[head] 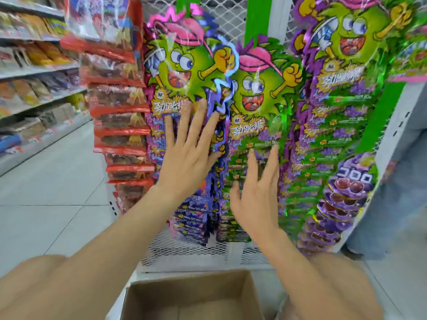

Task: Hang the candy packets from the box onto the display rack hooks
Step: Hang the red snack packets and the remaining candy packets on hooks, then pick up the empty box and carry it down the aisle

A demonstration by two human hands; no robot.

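Rows of candy packets with a green cartoon face hang on the wire mesh display rack. My left hand lies flat, fingers spread, against the left purple-blue stack of packets. My right hand is open with fingers straight, touching the middle green stack. A third stack of packets hangs to the right. The brown cardboard box sits open below, between my forearms; the part of its inside that shows holds no packets.
Red snack packets hang on the rack's left side. A shelf aisle with goods runs along the far left over a grey tiled floor. A white shelf upright stands at right, with a person's blue trouser leg behind it.
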